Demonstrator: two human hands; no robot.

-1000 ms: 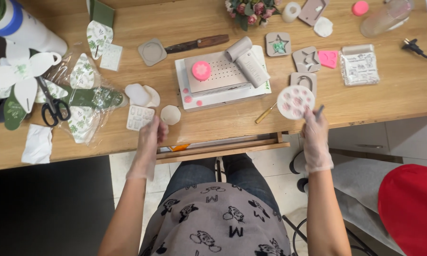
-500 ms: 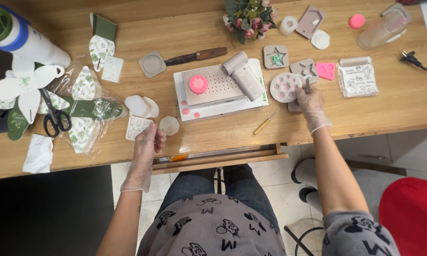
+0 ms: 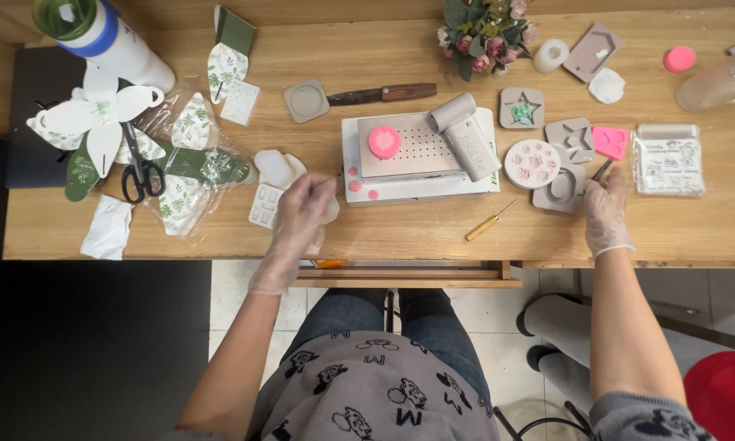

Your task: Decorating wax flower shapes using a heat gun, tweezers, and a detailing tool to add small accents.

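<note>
The gloved right hand (image 3: 606, 214) is pinching a thin dark tool (image 3: 602, 170) between its fingertips, its tip touching the grey mould (image 3: 560, 189) at the table's near right — beside the round mould of pink flowers (image 3: 532, 162). The gloved left hand (image 3: 300, 214) is hovering loosely curled, blurred, over small white pieces (image 3: 278, 169) — whether it grasps anything I cannot tell.

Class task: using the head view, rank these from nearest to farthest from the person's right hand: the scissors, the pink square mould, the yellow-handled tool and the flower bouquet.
From the right hand:
1. Pink square mould, just above the hand.
2. Yellow-handled tool, to its left near the table edge.
3. Flower bouquet, far up at the table's back.
4. Scissors, far across on the left side.
</note>
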